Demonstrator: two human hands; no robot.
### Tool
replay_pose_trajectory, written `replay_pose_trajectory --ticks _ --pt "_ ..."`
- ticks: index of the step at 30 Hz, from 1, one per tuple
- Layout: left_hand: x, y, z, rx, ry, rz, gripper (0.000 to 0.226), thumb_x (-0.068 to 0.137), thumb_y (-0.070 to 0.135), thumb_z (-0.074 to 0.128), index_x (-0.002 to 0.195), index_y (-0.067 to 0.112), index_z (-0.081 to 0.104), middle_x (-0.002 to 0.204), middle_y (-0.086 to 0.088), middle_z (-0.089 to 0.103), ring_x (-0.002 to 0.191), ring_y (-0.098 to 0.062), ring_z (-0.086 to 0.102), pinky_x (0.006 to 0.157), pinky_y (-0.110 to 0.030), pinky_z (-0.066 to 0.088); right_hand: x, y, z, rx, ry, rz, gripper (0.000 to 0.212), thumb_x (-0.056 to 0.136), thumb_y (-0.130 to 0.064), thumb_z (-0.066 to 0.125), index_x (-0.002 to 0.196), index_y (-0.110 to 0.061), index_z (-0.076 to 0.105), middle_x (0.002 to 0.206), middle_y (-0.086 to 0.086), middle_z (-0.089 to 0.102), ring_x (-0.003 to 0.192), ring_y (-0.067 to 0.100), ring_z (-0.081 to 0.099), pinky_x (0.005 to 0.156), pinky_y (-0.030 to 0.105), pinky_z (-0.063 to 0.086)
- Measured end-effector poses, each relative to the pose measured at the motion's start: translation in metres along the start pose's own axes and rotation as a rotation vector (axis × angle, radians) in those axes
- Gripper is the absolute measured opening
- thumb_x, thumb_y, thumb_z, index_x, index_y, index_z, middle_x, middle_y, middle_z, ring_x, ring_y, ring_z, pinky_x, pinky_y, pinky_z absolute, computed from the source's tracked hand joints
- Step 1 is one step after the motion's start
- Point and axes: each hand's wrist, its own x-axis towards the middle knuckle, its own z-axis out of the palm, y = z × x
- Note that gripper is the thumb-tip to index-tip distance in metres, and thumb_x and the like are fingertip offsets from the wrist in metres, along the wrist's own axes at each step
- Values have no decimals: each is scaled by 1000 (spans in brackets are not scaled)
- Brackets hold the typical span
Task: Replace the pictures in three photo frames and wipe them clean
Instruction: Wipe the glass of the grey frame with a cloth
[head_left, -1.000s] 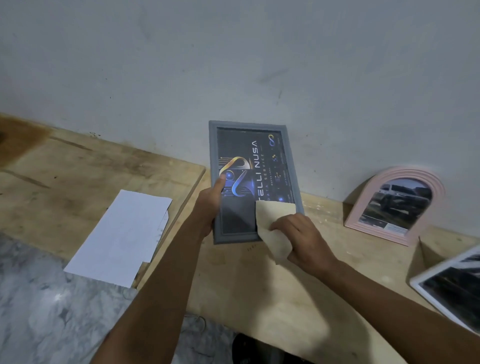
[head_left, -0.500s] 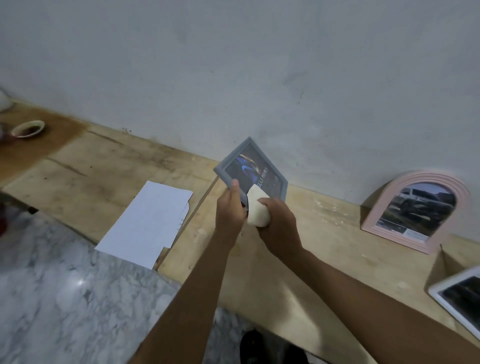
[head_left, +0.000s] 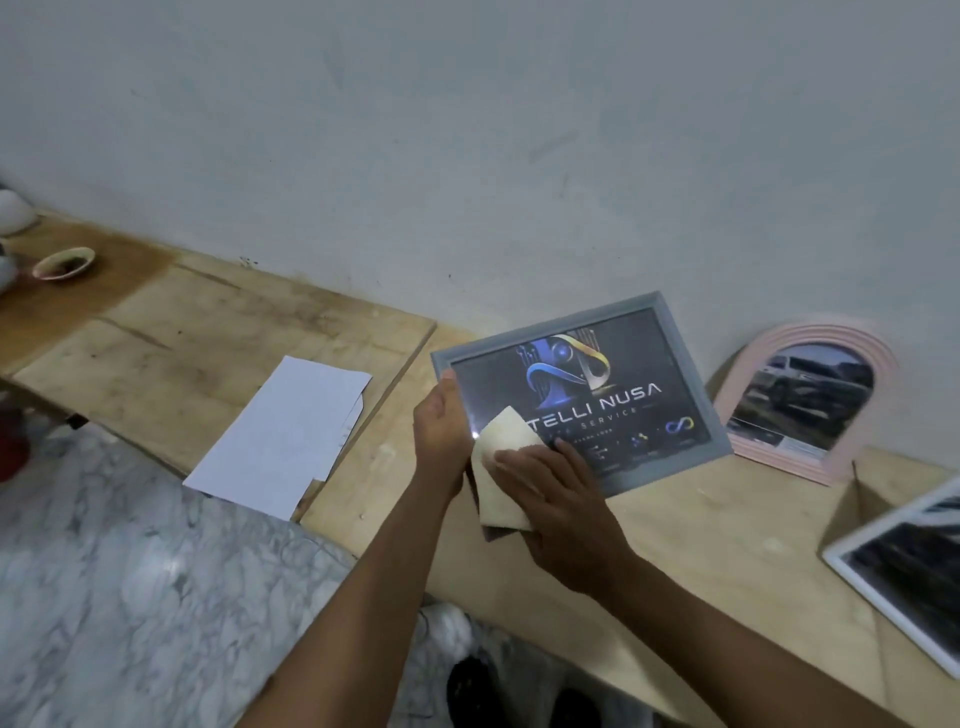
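Observation:
A grey photo frame (head_left: 670, 332) with a dark logo picture is held in landscape position above the wooden bench, its face toward me. My left hand (head_left: 441, 426) grips the frame's left edge. My right hand (head_left: 550, 483) presses a cream cloth (head_left: 501, 452) against the glass at the frame's lower left corner, fingers laid flat over the cloth. A pink arched frame (head_left: 748, 358) with a car photo leans on the wall at the right. A white frame (head_left: 852, 561) with a dark picture lies at the far right edge.
White paper sheets (head_left: 280, 431) lie on the wooden bench (head_left: 218, 338) to the left. A small bowl (head_left: 63, 262) and white objects sit far left. Marble floor (head_left: 130, 597) lies below the bench edge. The wall stands close behind.
The grey frame was turned from portrait through an edge-on tilt to landscape facing me. The cloth moved with my right hand to the lower left corner of the glass.

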Motion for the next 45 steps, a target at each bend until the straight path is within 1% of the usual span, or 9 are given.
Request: replay_pose_trajectory --ticks 6,11,14,19,22,27,36,41,45 --pt "-4 6 6 39 -29 22 52 108 39 43 62 16 35 49 5 35 49 -12 33 52 -25 31 -35 -4 -3 -10 -165 -85 71 68 -16 52 138 -15 60 153 2 49 144 31 41 116 55 31" --pt "14 -4 -1 51 -168 63 72 94 67 43 84 -2 61 72 -8 59 69 -15 50 66 -35 46 -5 -32 -3 -29 -90 42 54 77 -38 67 126 -16 64 120 3 62 104 31 60 102 47 42" --pt "29 -9 -14 111 -225 86 76 91 73 43 90 0 63 79 -18 65 72 -16 53 73 -46 54 9 -53 3 -95 -23 90 62 89 -57 56 136 -17 61 134 6 56 116 31 55 101 49 40" --pt "38 0 -49 228 -230 130 64 102 59 40 72 2 49 65 -14 50 63 -17 45 66 -38 47 14 -71 27 -118 -80 -86 64 74 -8 51 138 -11 58 147 3 54 141 30 45 116 60 30" --pt "38 13 -61 339 -236 164 52 106 47 37 68 12 39 61 -3 40 60 -17 37 60 -34 33 7 -72 26 -75 -163 -107 73 70 -2 44 142 -11 53 150 3 51 144 28 40 122 57 18" --pt "40 8 -73 302 -281 105 64 103 58 34 73 3 49 67 -10 53 64 -20 49 63 -36 42 3 -75 16 -109 -173 -116 59 79 0 47 135 -11 62 150 2 52 145 24 40 119 57 24" --pt "38 9 -71 224 -293 99 57 102 59 38 67 14 39 60 2 40 59 -18 37 61 -33 33 -32 -40 -17 -104 -115 43 44 87 2 67 129 -7 67 142 6 60 133 29 54 109 46 45" --pt "43 10 -70 273 -341 128 85 88 79 29 89 1 63 83 -17 70 79 -36 65 73 -49 55 -55 -16 -39 -167 -131 292 50 67 6 85 115 -4 71 117 16 71 99 36 71 80 40 61" --pt "32 22 -74 340 -402 216 54 105 52 37 66 15 35 59 2 38 58 -15 36 60 -33 32 -32 -7 -58 -112 145 627 31 82 -26 66 108 -9 71 103 10 71 89 29 67 72 35 54"
